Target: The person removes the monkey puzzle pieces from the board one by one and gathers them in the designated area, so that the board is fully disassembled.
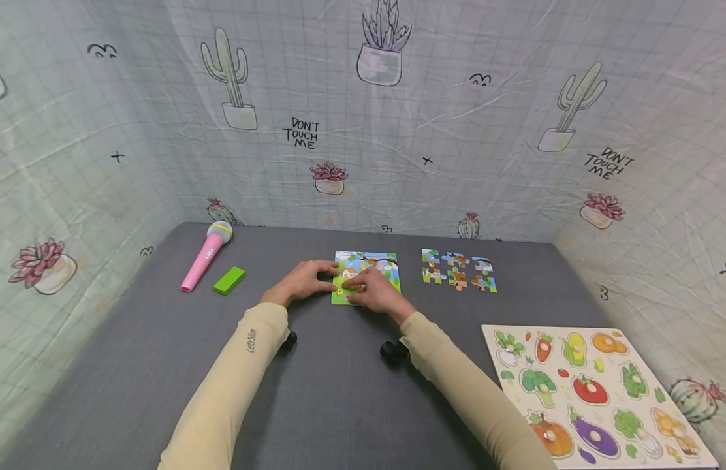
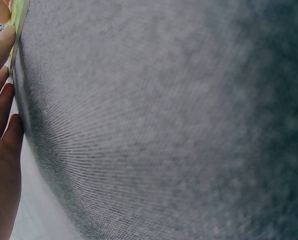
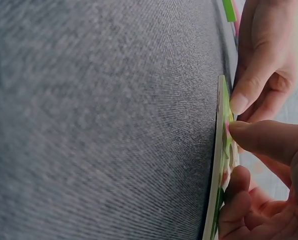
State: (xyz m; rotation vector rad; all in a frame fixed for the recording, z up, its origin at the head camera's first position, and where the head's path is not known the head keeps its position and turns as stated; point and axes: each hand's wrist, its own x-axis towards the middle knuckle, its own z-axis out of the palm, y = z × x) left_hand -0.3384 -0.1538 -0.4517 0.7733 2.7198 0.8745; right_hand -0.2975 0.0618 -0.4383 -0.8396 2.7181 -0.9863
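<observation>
A small square jigsaw puzzle [image 1: 383, 257] with a bright cartoon scene lies in its tray on the grey table, between the two hands. My left hand [image 1: 305, 279] rests at the tray's left edge, its thumb and fingertips touching there. Across the lower middle of the picture lies my right hand [image 1: 379, 292], fingertips pressing on its surface. Seen from the right wrist, the right thumb [image 3: 261, 139] touches the picture near a pink patch, close to the left thumb [image 3: 241, 102]. Part of the picture is hidden under the right hand.
Several loose jigsaw pieces [image 1: 457, 281] lie in two rows right of the tray. A vegetable peg board [image 1: 580, 359] is at the front right. On the left are a pink toy microphone [image 1: 203, 260] and a green block [image 1: 229, 281]. Patterned cloth walls surround the table.
</observation>
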